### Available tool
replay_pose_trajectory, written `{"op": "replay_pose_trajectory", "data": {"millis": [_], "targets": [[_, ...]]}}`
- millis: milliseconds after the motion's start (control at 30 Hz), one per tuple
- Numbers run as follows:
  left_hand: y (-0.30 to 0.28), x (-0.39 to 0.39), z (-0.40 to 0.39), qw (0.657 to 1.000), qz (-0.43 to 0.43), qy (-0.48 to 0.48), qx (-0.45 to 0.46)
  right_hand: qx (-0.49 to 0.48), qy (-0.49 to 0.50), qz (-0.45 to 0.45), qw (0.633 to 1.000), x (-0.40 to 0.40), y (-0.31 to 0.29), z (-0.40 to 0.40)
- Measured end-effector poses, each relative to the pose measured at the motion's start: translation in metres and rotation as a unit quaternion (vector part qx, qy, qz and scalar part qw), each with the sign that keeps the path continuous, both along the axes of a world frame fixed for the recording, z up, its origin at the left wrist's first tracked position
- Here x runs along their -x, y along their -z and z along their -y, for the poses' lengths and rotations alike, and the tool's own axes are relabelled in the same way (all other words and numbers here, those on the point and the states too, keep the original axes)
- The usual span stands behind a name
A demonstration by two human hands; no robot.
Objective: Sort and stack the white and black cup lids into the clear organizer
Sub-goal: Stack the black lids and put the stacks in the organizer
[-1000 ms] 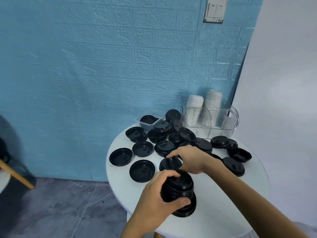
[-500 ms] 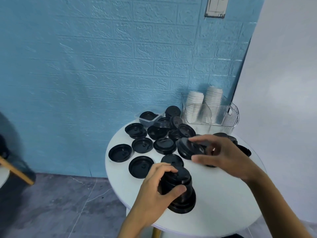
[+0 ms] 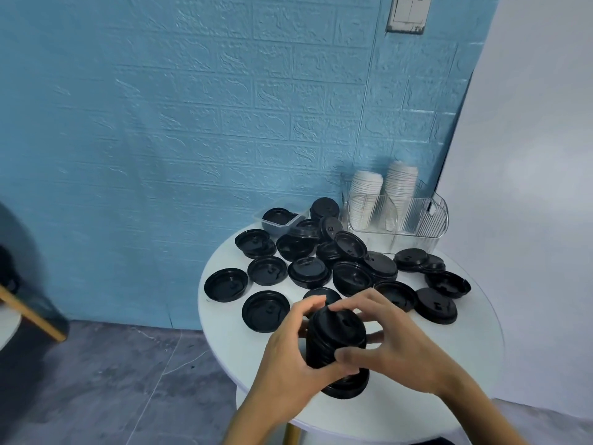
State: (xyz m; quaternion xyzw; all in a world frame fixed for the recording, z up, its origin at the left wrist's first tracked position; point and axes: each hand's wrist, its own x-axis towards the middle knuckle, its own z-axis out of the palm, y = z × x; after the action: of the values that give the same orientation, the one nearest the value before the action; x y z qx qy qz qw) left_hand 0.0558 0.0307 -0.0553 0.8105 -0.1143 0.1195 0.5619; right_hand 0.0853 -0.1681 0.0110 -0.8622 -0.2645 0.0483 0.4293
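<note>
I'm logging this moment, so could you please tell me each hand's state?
Left hand: grips the stack of black lids.
Right hand: fingers curled round the same stack's top.

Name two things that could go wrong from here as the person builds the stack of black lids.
The tall stack of black plastic lids, gripped by the left hand and right hand, leans and could topple or spill. It sits near the round white table edge, so lids could drop to the floor.
</note>
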Motion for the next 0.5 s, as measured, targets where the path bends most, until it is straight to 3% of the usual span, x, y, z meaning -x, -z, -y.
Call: {"op": "replay_pose_trajectory", "data": {"millis": [300,500], "targets": [[0.001,-0.002,0.002,0.999,0.007,0.012,-0.046,-0.032,0.008,-0.026,0.999,0.003,0.011,0.000],[0.000,0.005,0.007,0.990,0.044,-0.018,-0.130,-0.038,-0.004,-0.043,0.998,0.004,0.012,-0.001]]}}
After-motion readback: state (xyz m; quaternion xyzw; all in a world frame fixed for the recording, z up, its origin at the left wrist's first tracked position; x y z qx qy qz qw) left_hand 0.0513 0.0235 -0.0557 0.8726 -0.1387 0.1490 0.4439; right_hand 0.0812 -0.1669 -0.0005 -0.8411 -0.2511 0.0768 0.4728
